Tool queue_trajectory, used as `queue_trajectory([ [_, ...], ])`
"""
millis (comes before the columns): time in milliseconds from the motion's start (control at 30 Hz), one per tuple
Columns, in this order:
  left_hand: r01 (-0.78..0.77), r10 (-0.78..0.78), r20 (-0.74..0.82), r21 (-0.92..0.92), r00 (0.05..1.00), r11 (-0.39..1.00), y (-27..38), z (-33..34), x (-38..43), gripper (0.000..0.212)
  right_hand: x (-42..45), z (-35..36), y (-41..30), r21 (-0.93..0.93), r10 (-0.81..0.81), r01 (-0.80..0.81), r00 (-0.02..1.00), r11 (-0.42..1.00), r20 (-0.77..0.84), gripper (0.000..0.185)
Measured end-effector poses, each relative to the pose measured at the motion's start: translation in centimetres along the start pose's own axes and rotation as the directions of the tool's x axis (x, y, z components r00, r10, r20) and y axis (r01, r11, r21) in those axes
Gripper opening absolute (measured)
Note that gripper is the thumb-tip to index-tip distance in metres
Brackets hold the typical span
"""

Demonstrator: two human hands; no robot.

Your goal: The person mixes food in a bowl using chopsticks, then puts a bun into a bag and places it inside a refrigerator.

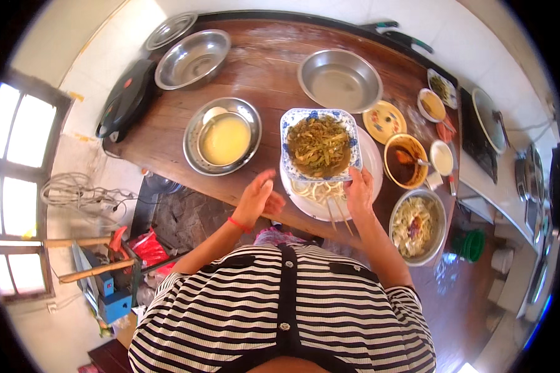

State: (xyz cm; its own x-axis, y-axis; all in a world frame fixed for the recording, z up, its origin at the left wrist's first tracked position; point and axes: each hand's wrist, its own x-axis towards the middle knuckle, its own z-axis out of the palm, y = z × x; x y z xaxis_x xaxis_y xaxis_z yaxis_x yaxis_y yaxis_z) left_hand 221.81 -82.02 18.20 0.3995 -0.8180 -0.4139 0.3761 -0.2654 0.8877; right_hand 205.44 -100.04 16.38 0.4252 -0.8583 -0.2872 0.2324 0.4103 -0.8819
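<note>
My right hand (360,189) grips the lower right corner of a square blue-and-white patterned bowl (285,154) full of cooked greens (319,145). The bowl is over a large pale round tray (372,154) that holds sliced white food (308,189). A pair of chopsticks (339,214) leans on the tray's near edge, close to my right wrist. My left hand (261,196), with a red band at the wrist, is apart from the bowl at its lower left, fingers spread and holding nothing. Left of the bowl, a metal basin (191,149) holds a smaller container of yellow liquid (226,140).
Metal basins (340,81) (193,58) stand at the back of the wooden table (261,60). On the right are a yellow lid (385,122), a tub of dark red sauce (401,170) with a spoon, a small white bowl (442,158) and a basin of shredded vegetables (415,228). Knives (408,41) lie behind.
</note>
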Motion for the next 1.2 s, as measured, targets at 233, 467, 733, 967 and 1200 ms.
queue_trajectory([
  [233, 0.16, -0.146, -0.09, 0.17, 0.985, 0.972, -4.2, -7.9, -3.0, 0.032, 12.3, 4.5, 11.3, -0.306, -0.328, 0.374, 0.925, 0.875, 0.194, 0.002],
  [467, 0.232, -0.176, -0.268, 0.191, 0.947, 0.954, -4.2, -14.1, -4.2, 0.029, 16.3, 19.8, 11.4, 0.273, 0.264, -0.299, 0.951, 0.914, 0.159, 0.004],
  [733, 0.286, -0.18, -0.399, 0.223, 0.899, 0.932, -2.4, -19.3, -3.3, 0.03, 27.1, 25.8, 15.1, 0.187, 0.168, -0.153, 0.983, 0.97, -0.07, 0.011],
  [967, 0.212, -0.141, -0.339, 0.184, 0.93, 0.96, -2.2, -21.6, 0.4, 0.032, 31.9, 25.7, 17.8, 0.121, 0.074, -0.049, 0.975, 0.991, -0.209, 0.014],
  [1200, 0.125, -0.062, -0.165, 0.405, 0.984, 0.906, -2.4, -19.4, 5.7, 0.04, 30.4, 23.7, 13.5, 0.013, 0.246, -0.248, 0.952, 0.969, -0.184, 0.012],
])
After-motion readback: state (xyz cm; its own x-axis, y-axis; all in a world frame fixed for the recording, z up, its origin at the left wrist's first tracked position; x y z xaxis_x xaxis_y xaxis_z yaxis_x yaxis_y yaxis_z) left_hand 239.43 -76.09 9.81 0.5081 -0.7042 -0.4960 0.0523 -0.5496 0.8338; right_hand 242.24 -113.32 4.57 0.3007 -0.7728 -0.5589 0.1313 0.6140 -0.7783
